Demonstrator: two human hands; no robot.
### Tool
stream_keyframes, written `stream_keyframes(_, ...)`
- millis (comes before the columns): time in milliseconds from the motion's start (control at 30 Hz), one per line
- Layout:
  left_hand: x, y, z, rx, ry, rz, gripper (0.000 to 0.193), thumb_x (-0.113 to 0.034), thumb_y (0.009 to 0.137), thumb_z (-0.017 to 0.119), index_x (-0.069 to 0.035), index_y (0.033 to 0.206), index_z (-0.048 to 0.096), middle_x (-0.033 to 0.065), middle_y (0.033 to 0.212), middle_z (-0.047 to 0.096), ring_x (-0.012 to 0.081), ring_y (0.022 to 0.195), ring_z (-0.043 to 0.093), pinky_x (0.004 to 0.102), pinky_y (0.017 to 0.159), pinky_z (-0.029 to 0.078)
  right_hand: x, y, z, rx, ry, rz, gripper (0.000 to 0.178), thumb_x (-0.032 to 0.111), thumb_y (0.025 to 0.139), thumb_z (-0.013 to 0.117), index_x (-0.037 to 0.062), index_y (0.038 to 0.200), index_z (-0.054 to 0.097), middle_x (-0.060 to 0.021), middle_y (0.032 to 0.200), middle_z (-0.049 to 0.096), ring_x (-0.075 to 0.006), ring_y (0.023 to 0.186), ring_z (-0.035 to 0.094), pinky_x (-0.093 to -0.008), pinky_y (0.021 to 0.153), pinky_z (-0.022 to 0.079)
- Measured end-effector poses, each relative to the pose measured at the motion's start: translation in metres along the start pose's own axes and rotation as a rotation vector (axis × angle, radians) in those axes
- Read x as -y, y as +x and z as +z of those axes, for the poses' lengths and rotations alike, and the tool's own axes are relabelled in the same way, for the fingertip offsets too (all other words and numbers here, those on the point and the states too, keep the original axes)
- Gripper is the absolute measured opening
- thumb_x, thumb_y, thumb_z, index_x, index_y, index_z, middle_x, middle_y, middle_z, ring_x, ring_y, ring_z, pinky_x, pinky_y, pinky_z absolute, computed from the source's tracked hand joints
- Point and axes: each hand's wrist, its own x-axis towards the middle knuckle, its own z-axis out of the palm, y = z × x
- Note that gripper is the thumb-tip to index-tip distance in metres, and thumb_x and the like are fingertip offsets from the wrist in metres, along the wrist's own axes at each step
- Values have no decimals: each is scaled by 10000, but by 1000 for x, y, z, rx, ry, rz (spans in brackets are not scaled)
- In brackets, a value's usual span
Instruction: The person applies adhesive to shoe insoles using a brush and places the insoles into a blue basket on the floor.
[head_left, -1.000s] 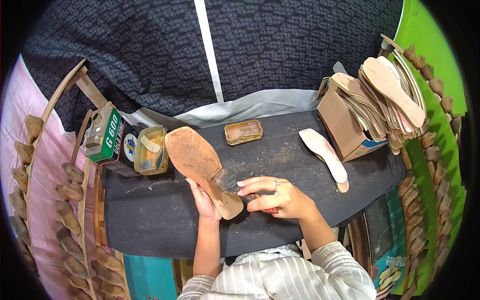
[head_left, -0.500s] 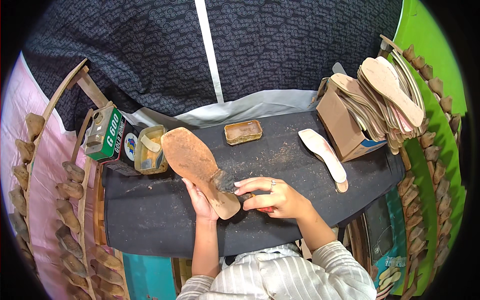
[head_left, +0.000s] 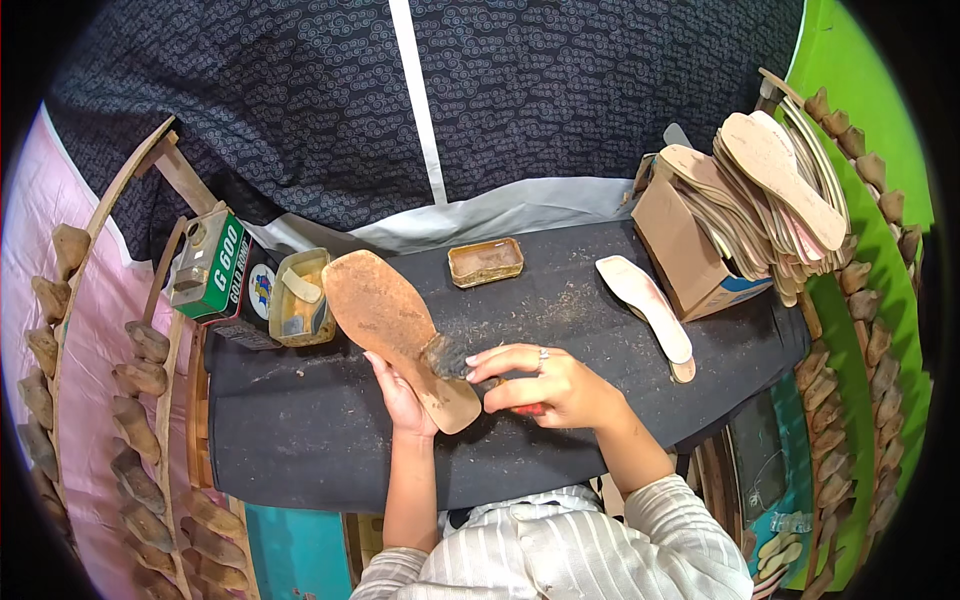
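Observation:
A brown shoe insole [head_left: 378, 300] is held up at a tilt over the table, its wide end toward the far left. My left hand [head_left: 404, 408] is closed on the narrow part of it from below, thumb along the edge. In my right hand [head_left: 560, 388] is a brush with dark, bushy bristles [head_left: 446, 357]; a bit of red shows under my fingers. The bristles touch the insole's right edge near its narrow middle. Much of the brush handle is hidden by my fingers.
Beyond my hands stands a small rectangular dish [head_left: 486, 264]. At left are a plastic tub [head_left: 302, 322] and a green metal can [head_left: 215, 268]. A pale insole [head_left: 648, 312] lies at right, near a cardboard box [head_left: 688, 250] of stacked insoles [head_left: 780, 180]. Racks of wooden lasts [head_left: 140, 430] flank the table.
The insole has shifted slightly upward and to the left. The brush and my right hand have moved a little up along its edge.

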Motion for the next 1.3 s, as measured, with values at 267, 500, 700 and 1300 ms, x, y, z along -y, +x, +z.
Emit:
stream_keyframes(267,-5,10,-21,231,140,-20,657,-623,907,269,-78,1230,445,131,982,587,259,855,601,390,736,523,5,-13,0,229,66,52,273,-70,610,626,68,844,642,-89,1043,612,-295,1048,585,-361,844,499)
stream_keyframes(500,-2,2,4,119,188,-22,678,-642,897,257,-62,1184,460,144,924,587,259,744,602,388,640,530,5,-12,2,101,119,11,242,-57,620,651,63,831,653,-98,1043,621,-315,1049,589,-379,843,505)
stream_keyframes(700,-4,10,13,199,118,38,639,-621,907,273,-90,1210,457,103,982,575,256,815,577,400,658,516,12,-11,5,131,-8,-56,205,-15,657,677,75,839,653,-83,1045,622,-293,1044,594,-362,821,519)
stream_keyframes(1300,-8,19,19,186,109,152,615,-619,907,273,-123,1238,423,78,1011,565,242,841,600,420,666,525,14,-20,-2,139,-46,-102,144,55,647,663,73,787,636,-80,991,631,-297,991,621,-364,748,545)
